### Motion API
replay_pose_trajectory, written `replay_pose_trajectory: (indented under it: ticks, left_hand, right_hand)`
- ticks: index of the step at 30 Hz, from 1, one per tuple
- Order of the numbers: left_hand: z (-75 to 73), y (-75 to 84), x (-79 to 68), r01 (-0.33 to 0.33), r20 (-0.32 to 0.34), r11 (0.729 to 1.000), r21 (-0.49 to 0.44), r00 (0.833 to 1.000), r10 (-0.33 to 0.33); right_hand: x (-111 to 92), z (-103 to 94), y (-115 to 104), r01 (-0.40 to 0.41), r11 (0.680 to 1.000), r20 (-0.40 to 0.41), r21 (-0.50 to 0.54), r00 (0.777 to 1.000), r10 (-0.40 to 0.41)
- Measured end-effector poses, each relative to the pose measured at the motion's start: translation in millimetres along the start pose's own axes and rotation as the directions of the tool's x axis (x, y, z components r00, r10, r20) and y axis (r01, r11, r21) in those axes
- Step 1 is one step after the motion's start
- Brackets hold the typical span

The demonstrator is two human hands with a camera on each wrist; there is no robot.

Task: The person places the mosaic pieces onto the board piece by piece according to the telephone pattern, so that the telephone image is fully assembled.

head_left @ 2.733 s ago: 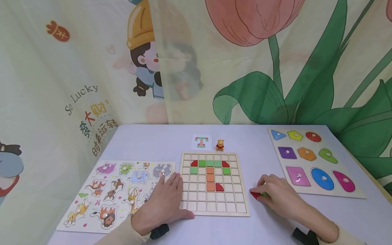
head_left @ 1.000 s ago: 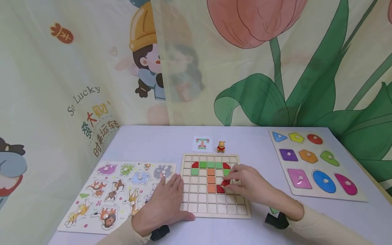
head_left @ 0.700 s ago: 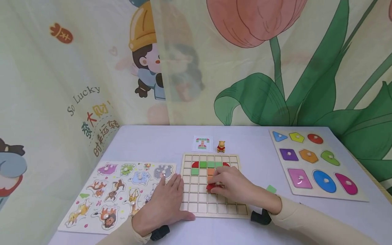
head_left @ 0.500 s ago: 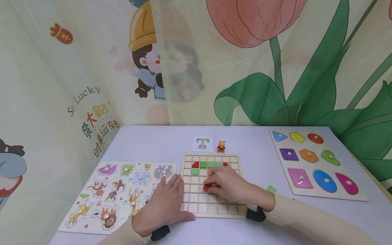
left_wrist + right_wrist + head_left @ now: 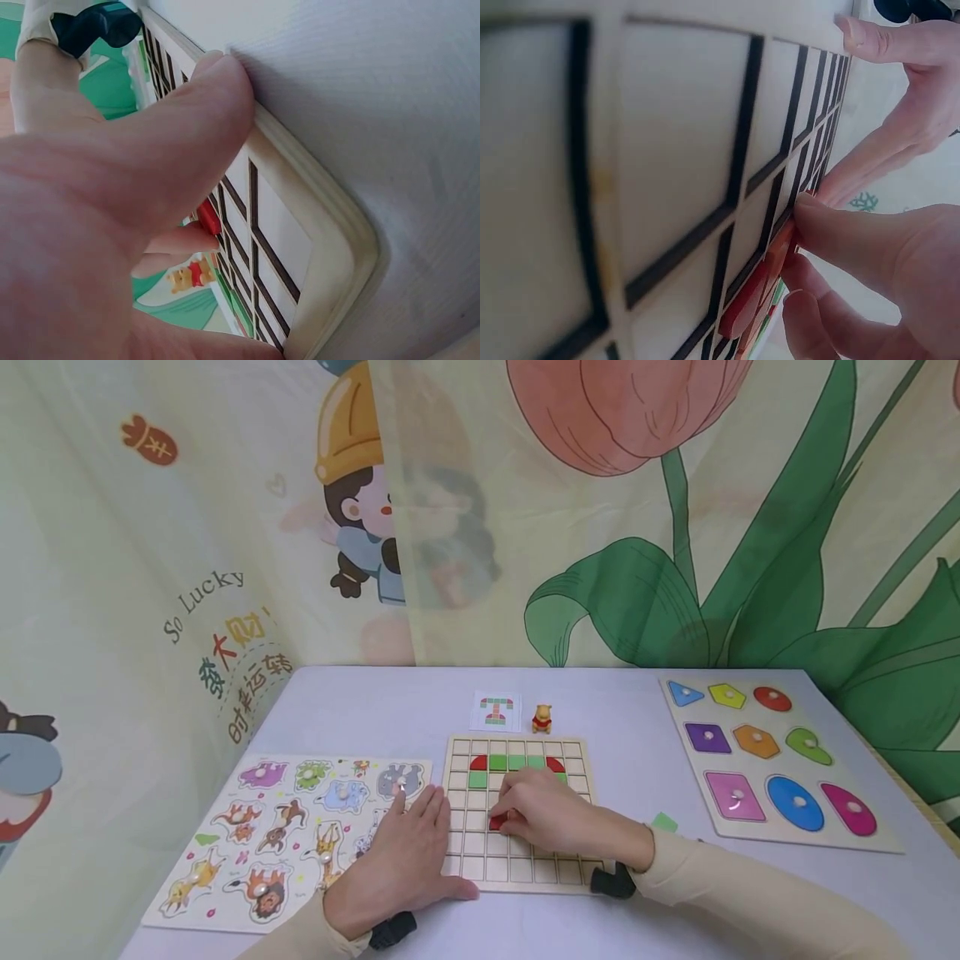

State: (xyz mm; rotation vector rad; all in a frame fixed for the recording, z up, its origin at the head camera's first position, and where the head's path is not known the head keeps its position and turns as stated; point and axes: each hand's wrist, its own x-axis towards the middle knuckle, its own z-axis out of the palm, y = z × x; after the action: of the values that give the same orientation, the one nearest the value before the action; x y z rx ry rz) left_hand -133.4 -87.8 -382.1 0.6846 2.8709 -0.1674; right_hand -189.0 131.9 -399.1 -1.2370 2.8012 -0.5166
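Observation:
A wooden grid board (image 5: 472,867) lies mid-table, with red, green and orange tiles set in a T-like pattern. My right hand (image 5: 551,810) is over its middle. Thumb and fingers pinch a red quarter-round tile (image 5: 496,822), low at a cell left of the orange column. In the right wrist view, another red tile (image 5: 744,304) sits in the board close to the fingers. In the head view the hand covers that tile and most of the orange ones. My left hand (image 5: 408,852) rests along the board's left edge with straight fingers, its thumb at the front corner.
A pattern card (image 5: 496,712) and a bear figurine (image 5: 542,718) stand behind the board. One loose green tile (image 5: 664,822) lies right of it. An animal peg puzzle (image 5: 300,868) is at left, partly under my left hand; a shape puzzle (image 5: 780,760) is at right.
My right hand picked up the red tile from the table at right, carried it left over the board and lowered it left of the orange column. The left hand stayed put.

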Motion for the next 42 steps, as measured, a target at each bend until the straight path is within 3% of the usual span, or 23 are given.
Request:
replay_pose_trajectory:
  ticks: [19,26,32,42]
  left_hand:
    - [0.1,0.1,1.4,0.009,0.016,1.0,0.002,1.0,-0.009]
    - [0.4,-0.2,1.4,0.01,0.019,1.0,-0.015,1.0,-0.01]
    - [0.3,0.0,2.0,0.006,0.014,1.0,-0.017,1.0,-0.006]
    - [-1.4,-0.7,0.5,0.0,0.009,0.999,-0.052,1.0,0.0]
  right_hand:
    - [-1,-1.0,0,0.006,1.0,-0.014,0.004,1.0,-0.006]
    - [-12,-11.0,4,-0.005,1.0,-0.101,0.015,0.995,0.007]
    - [-32,-22.0,16,-0.141,0.99,-0.147,-0.026,0.98,0.136]
    - [-73,-36.0,46,-0.376,0.926,-0.183,-0.013,0.912,0.368]
